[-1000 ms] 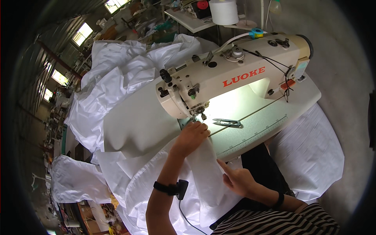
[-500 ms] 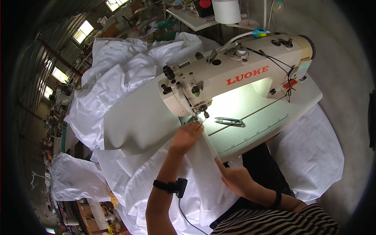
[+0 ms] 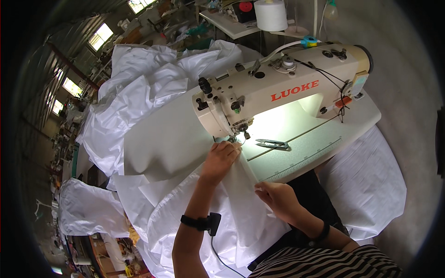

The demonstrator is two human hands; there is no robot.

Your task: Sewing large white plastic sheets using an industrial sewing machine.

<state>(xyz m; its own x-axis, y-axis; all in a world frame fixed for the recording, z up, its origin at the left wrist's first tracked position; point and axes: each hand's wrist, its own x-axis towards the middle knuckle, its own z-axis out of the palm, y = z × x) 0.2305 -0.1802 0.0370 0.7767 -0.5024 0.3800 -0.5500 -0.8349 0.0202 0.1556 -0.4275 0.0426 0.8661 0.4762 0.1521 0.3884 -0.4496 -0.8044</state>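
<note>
White fabric (image 3: 211,211) runs over the front of the sewing machine (image 3: 296,92) table and down across my lap. Close in front of the needle area, my left hand (image 3: 220,160) has its fingers bent together on the fabric's edge and grips it there. Farther down the same edge, by the table's front, my right hand (image 3: 280,199) pinches the cloth between thumb and curled fingers. Light from the machine falls under its arm. A pair of thread snips (image 3: 273,144) lies on the machine bed, right of the needle.
Large heaps of white fabric (image 3: 120,111) lie behind and left of the table. More white cloth (image 3: 366,185) hangs at the right. A cone of white thread (image 3: 271,16) stands behind the machine. From my left wrist's black band (image 3: 199,222) a cable trails down.
My right index finger, stretched along the fabric edge before, has curled in, and that hand now pinches the edge. My left hand stays by the needle. The view has shifted slightly.
</note>
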